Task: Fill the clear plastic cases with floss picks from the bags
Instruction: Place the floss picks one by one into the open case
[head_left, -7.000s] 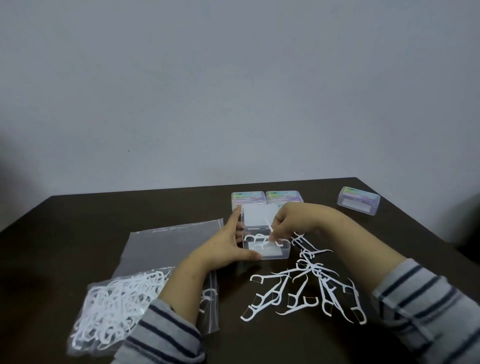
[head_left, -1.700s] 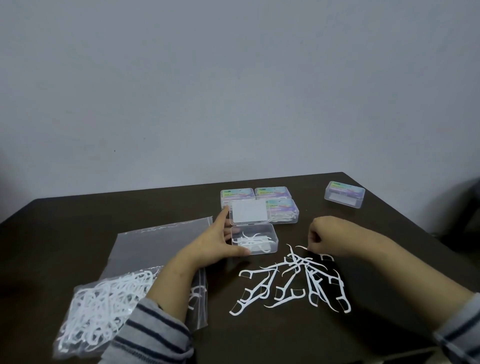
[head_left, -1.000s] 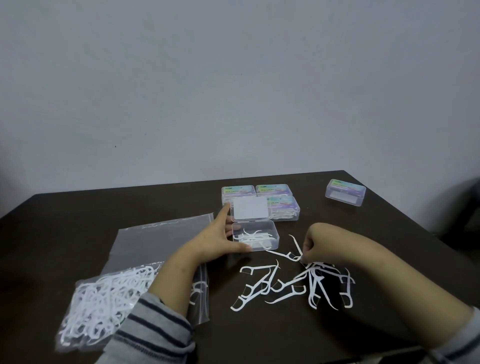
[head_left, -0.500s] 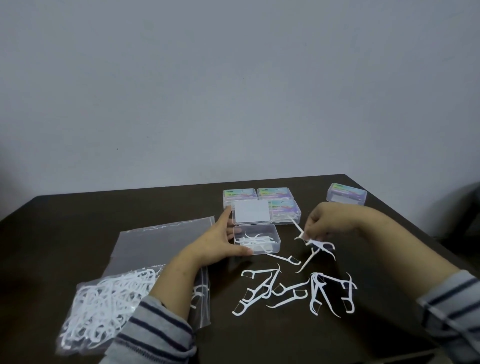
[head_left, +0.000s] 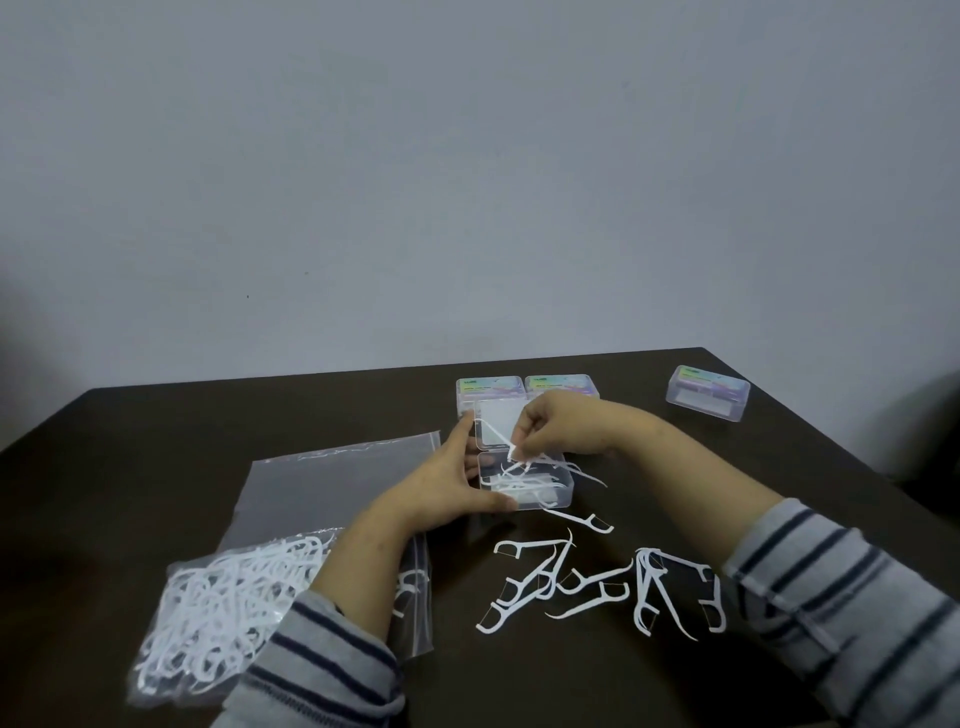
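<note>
1. Your left hand (head_left: 447, 486) rests on the table (head_left: 156, 447) beside the open case (head_left: 524, 480), thumb along its near edge and forefinger stretched up past its raised lid (head_left: 498, 426).
2. Your right hand (head_left: 558, 423) hovers over that case, fingers curled, pinching a small bunch of floss picks (head_left: 519, 457) just above it.
3. Besides the open case, you have at least two closed cases (head_left: 561, 384) touching behind the lid, and one closed case (head_left: 707, 392) well apart at the far right.
4. The open case holds several picks; one leans over its right rim.
5. Roughly ten loose picks (head_left: 597, 582) lie scattered near your right forearm.
6. One clear bag (head_left: 223, 597), left of your left arm, holds a heap of picks.
</note>
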